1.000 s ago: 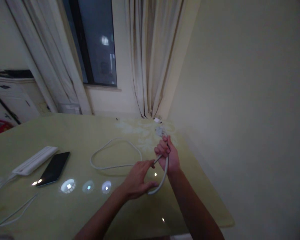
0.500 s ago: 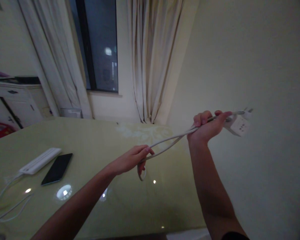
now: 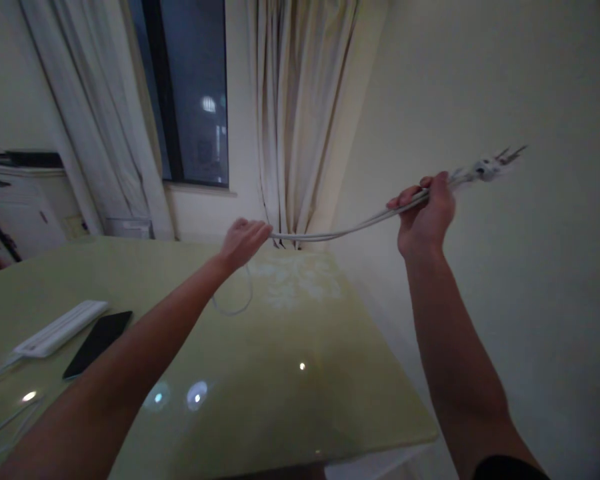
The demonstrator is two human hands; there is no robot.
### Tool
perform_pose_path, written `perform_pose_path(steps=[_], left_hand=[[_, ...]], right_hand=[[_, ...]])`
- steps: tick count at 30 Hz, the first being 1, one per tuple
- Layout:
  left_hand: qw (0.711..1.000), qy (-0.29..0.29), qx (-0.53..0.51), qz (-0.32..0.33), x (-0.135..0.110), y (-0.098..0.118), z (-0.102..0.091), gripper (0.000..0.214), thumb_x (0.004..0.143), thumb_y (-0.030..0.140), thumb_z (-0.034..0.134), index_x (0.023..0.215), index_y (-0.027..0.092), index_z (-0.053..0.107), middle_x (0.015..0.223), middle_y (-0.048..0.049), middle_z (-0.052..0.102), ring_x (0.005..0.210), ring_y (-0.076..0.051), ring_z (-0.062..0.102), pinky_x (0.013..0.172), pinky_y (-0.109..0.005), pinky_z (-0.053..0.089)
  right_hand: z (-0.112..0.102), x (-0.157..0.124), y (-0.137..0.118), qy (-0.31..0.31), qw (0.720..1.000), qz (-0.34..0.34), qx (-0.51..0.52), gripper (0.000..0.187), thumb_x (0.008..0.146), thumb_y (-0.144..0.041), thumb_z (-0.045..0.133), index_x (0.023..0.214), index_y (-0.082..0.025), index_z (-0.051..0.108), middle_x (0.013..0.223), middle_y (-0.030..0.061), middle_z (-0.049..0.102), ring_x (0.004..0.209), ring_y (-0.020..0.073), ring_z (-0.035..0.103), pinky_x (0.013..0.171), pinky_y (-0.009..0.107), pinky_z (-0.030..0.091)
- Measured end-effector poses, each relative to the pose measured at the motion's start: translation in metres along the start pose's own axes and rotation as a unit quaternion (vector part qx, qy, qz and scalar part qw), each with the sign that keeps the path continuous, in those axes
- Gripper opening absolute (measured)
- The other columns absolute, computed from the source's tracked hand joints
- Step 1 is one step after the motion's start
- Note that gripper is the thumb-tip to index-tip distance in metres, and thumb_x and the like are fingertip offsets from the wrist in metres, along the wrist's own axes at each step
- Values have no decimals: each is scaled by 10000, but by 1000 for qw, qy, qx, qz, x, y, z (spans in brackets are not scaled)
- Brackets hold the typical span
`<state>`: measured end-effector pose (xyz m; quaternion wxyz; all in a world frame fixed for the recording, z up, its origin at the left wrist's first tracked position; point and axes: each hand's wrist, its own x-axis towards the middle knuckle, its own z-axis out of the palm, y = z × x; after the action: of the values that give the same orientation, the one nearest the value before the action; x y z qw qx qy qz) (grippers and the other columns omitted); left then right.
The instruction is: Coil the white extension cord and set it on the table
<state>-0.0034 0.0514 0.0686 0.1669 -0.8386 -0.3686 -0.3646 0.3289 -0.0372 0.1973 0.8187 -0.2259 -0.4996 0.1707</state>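
A doubled white cable (image 3: 340,233) stretches through the air between my two hands above the table. My right hand (image 3: 425,213) is raised near the right wall and closed round the cable close to its white plug (image 3: 487,167), whose metal prongs stick out to the right. My left hand (image 3: 243,241) is closed on the cable's other part, in front of the curtain. Below my left hand a loop of the cable (image 3: 233,300) hangs down toward the table.
A glossy yellow-green table (image 3: 290,373) lies below. On its left side are a white power strip (image 3: 60,328) and a black phone (image 3: 97,333), with thin white wires (image 3: 0,427) at the left edge. Curtains (image 3: 300,113), a dark window and a white cabinet (image 3: 20,207) stand behind.
Both hands lifted the cable off the table and drew apart. My right hand rose up and right with the plug end; my left hand moved up and back, pulling the cable taut.
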Motion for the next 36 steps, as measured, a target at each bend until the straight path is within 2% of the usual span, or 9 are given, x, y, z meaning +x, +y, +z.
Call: perform_pose_path(steps=[4, 9, 11, 14, 18, 22, 26, 30, 36], left_hand=[[995, -1, -41, -94, -2, -11, 38, 312, 986, 195, 379, 1138, 190, 651, 1132, -189, 640, 1156, -330, 525, 1066, -543, 248], [969, -90, -185, -135, -45, 34, 70, 429, 776, 74, 562, 1169, 195, 684, 1194, -194, 673, 1178, -365, 568, 1034, -563, 382], [964, -85, -233, -97, -57, 65, 61, 569, 739, 64, 593, 1276, 237, 664, 1274, -158, 671, 1202, -328, 591, 1044, -485, 441], [911, 0, -411, -28, -60, 111, 28, 660, 822, 134, 606, 1470, 238, 537, 1393, -153, 614, 1283, -331, 559, 1133, -495, 398], [863, 10, -492, -116, -48, 145, -2, 603, 721, 250, 829, 1292, 212, 640, 1221, -134, 679, 1114, -337, 633, 1066, -478, 456], [897, -40, -405, -170, -44, 140, -2, 428, 838, 195, 695, 1250, 218, 580, 934, -43, 729, 797, -227, 684, 854, -406, 557], [908, -59, -393, -135, -48, 129, -6, 244, 953, 230, 561, 1187, 224, 628, 972, -53, 747, 817, -192, 715, 789, -337, 584], [850, -31, -493, -181, -45, 118, -16, 217, 972, 311, 552, 1119, 196, 663, 932, -56, 725, 786, -170, 724, 742, -303, 610], [766, 199, -550, -267, -46, 72, -37, 268, 933, 399, 649, 1104, 196, 614, 824, 15, 613, 550, -58, 515, 510, -170, 441]], right_hand=[[5, -37, 7, -48, 994, 92, -33, 451, 903, -645, 626, 861, -211, 515, 676, -30, 655, 666, 153, 713, 609, 263, 534], [-1, -96, 43, -97, 974, 182, -96, 511, 848, -677, 670, 892, -181, 557, 746, 11, 696, 689, 155, 704, 611, 248, 550], [0, -117, 59, -122, 967, 189, -118, 490, 878, -669, 638, 900, -185, 559, 721, -1, 670, 648, 142, 665, 605, 249, 547], [10, -141, 75, -160, 961, 179, -139, 423, 912, -620, 627, 919, -206, 537, 704, -32, 596, 613, 121, 582, 594, 238, 521], [32, -162, 77, -207, 955, 179, -113, 355, 937, -567, 614, 942, -230, 503, 780, -33, 533, 692, 123, 533, 642, 240, 507], [44, -164, 70, -213, 957, 173, -93, 347, 947, -560, 600, 914, -229, 500, 762, -37, 490, 683, 124, 483, 633, 244, 458], [40, -156, 74, -218, 955, 191, -65, 362, 883, -524, 709, 860, -220, 513, 733, -48, 475, 683, 116, 470, 651, 239, 429], [34, -158, 77, -213, 940, 266, 23, 397, 817, -534, 772, 870, -222, 532, 762, -37, 571, 685, 115, 528, 678, 248, 457], [19, -162, 69, -211, 919, 330, 47, 433, 829, -584, 741, 896, -229, 502, 710, -28, 630, 605, 115, 561, 583, 239, 458]])
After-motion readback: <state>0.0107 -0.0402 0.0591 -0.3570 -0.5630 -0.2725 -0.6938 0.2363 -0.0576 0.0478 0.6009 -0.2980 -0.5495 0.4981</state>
